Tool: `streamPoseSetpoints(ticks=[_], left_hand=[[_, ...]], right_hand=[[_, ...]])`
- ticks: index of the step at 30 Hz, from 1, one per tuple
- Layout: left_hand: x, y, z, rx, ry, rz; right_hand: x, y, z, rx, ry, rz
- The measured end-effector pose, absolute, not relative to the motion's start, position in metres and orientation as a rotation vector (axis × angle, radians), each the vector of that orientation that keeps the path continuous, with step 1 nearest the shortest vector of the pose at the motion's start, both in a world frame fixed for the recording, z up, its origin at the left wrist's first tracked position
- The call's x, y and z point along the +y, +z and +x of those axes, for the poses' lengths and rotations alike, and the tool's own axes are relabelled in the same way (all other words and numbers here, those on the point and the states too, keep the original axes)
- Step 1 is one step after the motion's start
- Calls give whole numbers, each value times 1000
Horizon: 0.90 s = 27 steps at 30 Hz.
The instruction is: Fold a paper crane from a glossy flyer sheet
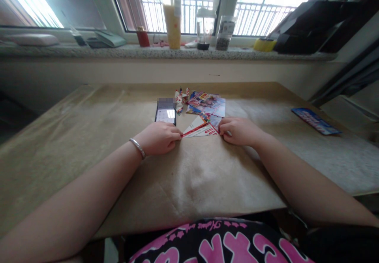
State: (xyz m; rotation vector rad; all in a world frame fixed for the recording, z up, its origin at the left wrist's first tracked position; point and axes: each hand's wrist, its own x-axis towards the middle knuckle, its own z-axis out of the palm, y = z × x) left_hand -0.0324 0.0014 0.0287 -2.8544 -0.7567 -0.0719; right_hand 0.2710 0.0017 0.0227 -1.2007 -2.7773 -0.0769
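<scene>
A folded piece of printed paper [200, 130], white with red edges, lies flat on the brown paper-covered table [89, 137]. My left hand [158, 137], with a silver bracelet on the wrist, pinches its left corner with curled fingers. My right hand [238, 131] presses and pinches its right corner, fingers also curled. Just beyond the paper lies a phone [165, 113] with its screen lit. Beside the phone sit small folded paper pieces [181, 97] and a stack of colourful leaflets [207, 103].
A blue and red leaflet [315, 121] lies at the table's right. On the stone windowsill [118, 52] behind stand a tall orange drink cup [172, 24], a red container [143, 37], jars [225, 32] and a yellow object [264, 44].
</scene>
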Motion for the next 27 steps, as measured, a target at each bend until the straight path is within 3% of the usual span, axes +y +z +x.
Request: streamPoseSetpoints(ticks=[10,19,27], left_hand=[[3,26,-33,-773,-116,-2851],[0,25,-32,-685,-263,-2927],[3,16,-29,-878,-355,-2952]], right_hand=[[0,17,263,-2635,-192,-1454],[3,2,249,-2567,-139,-1406],[7,-5,248,-2512,-136,-1372]])
